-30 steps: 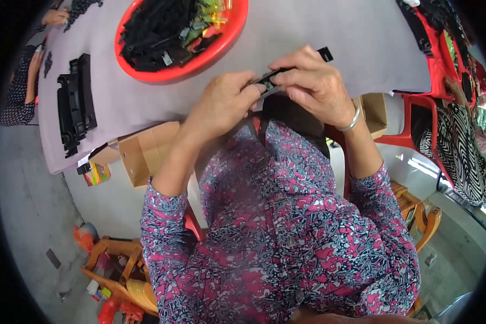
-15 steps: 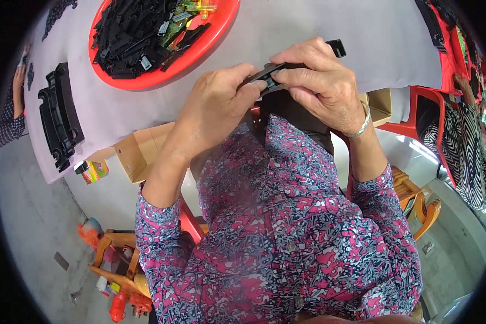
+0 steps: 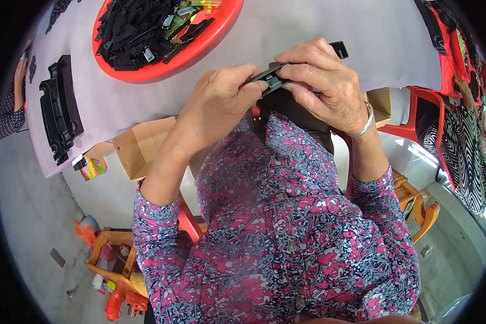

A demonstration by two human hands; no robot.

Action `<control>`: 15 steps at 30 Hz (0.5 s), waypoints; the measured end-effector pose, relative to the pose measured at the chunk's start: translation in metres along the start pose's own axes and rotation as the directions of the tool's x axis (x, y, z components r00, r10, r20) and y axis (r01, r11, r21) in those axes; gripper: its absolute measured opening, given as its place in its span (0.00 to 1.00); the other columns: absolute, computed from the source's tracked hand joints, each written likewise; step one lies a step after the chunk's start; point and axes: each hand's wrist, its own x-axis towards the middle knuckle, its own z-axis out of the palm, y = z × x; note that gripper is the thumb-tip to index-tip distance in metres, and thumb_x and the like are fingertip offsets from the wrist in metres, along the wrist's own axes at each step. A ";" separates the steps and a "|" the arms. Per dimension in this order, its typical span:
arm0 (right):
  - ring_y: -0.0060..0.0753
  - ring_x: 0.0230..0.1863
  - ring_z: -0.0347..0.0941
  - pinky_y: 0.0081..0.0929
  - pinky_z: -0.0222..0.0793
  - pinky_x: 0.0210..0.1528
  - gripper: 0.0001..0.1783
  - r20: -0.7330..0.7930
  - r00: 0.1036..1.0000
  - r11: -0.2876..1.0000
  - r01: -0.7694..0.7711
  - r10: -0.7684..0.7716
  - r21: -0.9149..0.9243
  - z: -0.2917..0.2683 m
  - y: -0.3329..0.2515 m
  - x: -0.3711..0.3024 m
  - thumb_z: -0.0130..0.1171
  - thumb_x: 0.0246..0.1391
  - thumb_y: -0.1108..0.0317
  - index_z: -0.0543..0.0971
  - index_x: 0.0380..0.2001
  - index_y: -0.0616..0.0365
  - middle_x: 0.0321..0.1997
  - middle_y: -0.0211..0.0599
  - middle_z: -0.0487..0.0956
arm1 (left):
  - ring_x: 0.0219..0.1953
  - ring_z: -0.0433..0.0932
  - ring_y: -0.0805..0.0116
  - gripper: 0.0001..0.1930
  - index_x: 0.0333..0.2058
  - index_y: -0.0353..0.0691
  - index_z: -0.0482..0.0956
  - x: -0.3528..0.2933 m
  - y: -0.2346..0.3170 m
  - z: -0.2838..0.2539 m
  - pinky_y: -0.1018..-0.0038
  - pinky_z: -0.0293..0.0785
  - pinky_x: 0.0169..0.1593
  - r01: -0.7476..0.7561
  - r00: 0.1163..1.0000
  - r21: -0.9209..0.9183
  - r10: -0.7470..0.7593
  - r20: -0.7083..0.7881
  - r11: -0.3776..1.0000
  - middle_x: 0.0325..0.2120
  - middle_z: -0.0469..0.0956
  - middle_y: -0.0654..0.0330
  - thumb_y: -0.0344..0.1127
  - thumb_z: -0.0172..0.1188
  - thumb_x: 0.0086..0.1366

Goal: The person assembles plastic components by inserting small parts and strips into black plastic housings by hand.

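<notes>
Both elbows bent, forearms angling in from 7 and 5 o'clock, and the hands meet at the centre! The left hand (image 3: 218, 102) pinches a slim black part (image 3: 272, 81) between thumb and curled forefinger; the right hand (image 3: 326, 83) presses thumb and fingertips to its other side, no gap in either grip. The fingers hide much of it; a black end pokes out towards 2 o'clock. Round the hands: a red tub (image 3: 221, 27) heaped with small pieces at 10, long black mouldings (image 3: 65, 105) at 9, one cardboard box (image 3: 137, 148) at 8, a red chair (image 3: 413, 129) around 4.
</notes>
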 end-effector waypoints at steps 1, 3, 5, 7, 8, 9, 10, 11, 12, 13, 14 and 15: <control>0.38 0.40 0.73 0.33 0.71 0.45 0.11 0.005 1.000 1.000 0.001 -0.001 0.005 0.001 0.000 0.000 0.64 0.39 0.78 0.81 0.31 0.59 0.40 0.31 0.80 | 0.24 0.75 0.50 0.12 0.29 0.30 0.72 -0.001 -0.002 0.000 0.61 0.68 0.32 0.001 1.000 0.020 -0.001 -0.001 1.000 0.19 0.74 0.46 0.36 0.52 0.63; 0.38 0.40 0.73 0.32 0.71 0.46 0.11 0.035 0.999 1.000 -0.020 0.019 0.016 0.001 -0.002 0.000 0.64 0.39 0.78 0.81 0.31 0.60 0.40 0.32 0.80 | 0.25 0.75 0.49 0.11 0.29 0.30 0.72 -0.002 -0.009 0.002 0.61 0.69 0.32 -0.027 0.999 0.035 0.028 -0.017 0.999 0.20 0.74 0.46 0.35 0.51 0.63; 0.38 0.40 0.73 0.32 0.71 0.46 0.11 0.037 0.999 1.000 -0.006 0.006 0.006 0.000 -0.003 0.000 0.64 0.39 0.78 0.81 0.31 0.59 0.40 0.32 0.80 | 0.25 0.75 0.48 0.11 0.29 0.30 0.71 -0.004 -0.010 0.002 0.60 0.69 0.32 -0.059 0.998 0.054 0.060 -0.034 0.997 0.20 0.73 0.46 0.35 0.51 0.63; 0.38 0.40 0.73 0.32 0.71 0.45 0.11 0.039 0.999 1.000 0.004 -0.004 -0.005 0.000 -0.004 0.000 0.64 0.39 0.78 0.81 0.31 0.59 0.40 0.32 0.80 | 0.26 0.74 0.46 0.10 0.29 0.31 0.71 -0.004 -0.006 0.002 0.59 0.68 0.33 -0.019 1.000 -0.016 0.019 -0.002 1.000 0.21 0.73 0.45 0.34 0.50 0.62; 0.38 0.40 0.73 0.32 0.71 0.45 0.11 0.041 0.999 1.000 0.005 -0.004 -0.012 0.001 -0.005 0.000 0.64 0.39 0.78 0.81 0.31 0.59 0.40 0.32 0.80 | 0.26 0.74 0.46 0.10 0.29 0.31 0.71 -0.005 -0.008 0.002 0.59 0.68 0.33 -0.018 1.000 -0.018 0.018 -0.004 1.000 0.21 0.73 0.45 0.34 0.50 0.62; 0.38 0.40 0.73 0.32 0.72 0.45 0.11 0.044 0.999 1.000 0.005 -0.004 -0.020 0.002 -0.005 0.000 0.64 0.39 0.78 0.81 0.31 0.58 0.40 0.31 0.80 | 0.27 0.74 0.45 0.10 0.29 0.31 0.71 -0.005 -0.009 0.001 0.59 0.69 0.33 -0.036 0.999 -0.001 0.036 -0.003 0.999 0.21 0.73 0.45 0.34 0.50 0.62; 0.38 0.40 0.73 0.32 0.72 0.45 0.11 0.047 0.999 1.000 0.005 -0.005 -0.019 0.002 -0.004 -0.001 0.64 0.39 0.78 0.81 0.31 0.58 0.40 0.31 0.80 | 0.27 0.74 0.45 0.11 0.29 0.31 0.71 -0.005 -0.010 0.001 0.59 0.69 0.33 -0.054 0.999 0.016 0.054 -0.002 0.998 0.21 0.73 0.45 0.34 0.50 0.63; 0.38 0.40 0.73 0.32 0.72 0.45 0.11 0.047 0.999 1.000 -0.005 0.005 -0.015 0.003 -0.003 -0.002 0.64 0.39 0.78 0.81 0.31 0.58 0.40 0.31 0.80 | 0.27 0.74 0.45 0.11 0.29 0.31 0.71 -0.005 -0.011 0.002 0.59 0.69 0.33 -0.052 0.999 0.013 0.052 -0.003 0.999 0.21 0.73 0.45 0.34 0.50 0.63; 0.38 0.40 0.73 0.32 0.72 0.45 0.11 0.045 0.999 1.000 -0.015 0.015 -0.008 0.003 -0.003 -0.002 0.64 0.39 0.78 0.81 0.31 0.58 0.40 0.31 0.80 | 0.27 0.74 0.45 0.11 0.29 0.31 0.71 -0.005 -0.011 0.003 0.59 0.69 0.33 -0.059 0.998 0.007 0.059 -0.014 0.998 0.21 0.73 0.45 0.34 0.50 0.63; 0.38 0.40 0.73 0.32 0.72 0.45 0.11 0.046 0.999 1.000 -0.015 0.015 -0.005 0.003 -0.003 -0.002 0.64 0.39 0.78 0.81 0.31 0.58 0.40 0.31 0.80 | 0.26 0.74 0.45 0.11 0.29 0.31 0.71 -0.005 -0.012 0.004 0.59 0.69 0.32 -0.066 0.998 0.001 0.066 -0.025 0.998 0.21 0.73 0.45 0.35 0.50 0.64; 0.38 0.40 0.73 0.32 0.72 0.45 0.11 0.043 0.999 1.000 -0.007 0.007 -0.013 0.003 -0.002 -0.002 0.64 0.39 0.78 0.81 0.30 0.58 0.40 0.30 0.80 | 0.26 0.74 0.45 0.11 0.29 0.31 0.71 -0.006 -0.013 0.004 0.59 0.69 0.32 -0.063 0.998 0.001 0.063 -0.026 0.998 0.21 0.73 0.45 0.35 0.50 0.64; 0.38 0.41 0.72 0.32 0.71 0.45 0.10 0.039 0.999 1.000 0.000 0.001 -0.022 0.003 -0.002 -0.003 0.64 0.39 0.78 0.81 0.30 0.58 0.40 0.30 0.80 | 0.26 0.74 0.45 0.11 0.29 0.31 0.71 -0.005 -0.013 0.004 0.60 0.69 0.32 -0.105 0.994 0.019 0.105 -0.030 0.994 0.21 0.73 0.45 0.35 0.50 0.64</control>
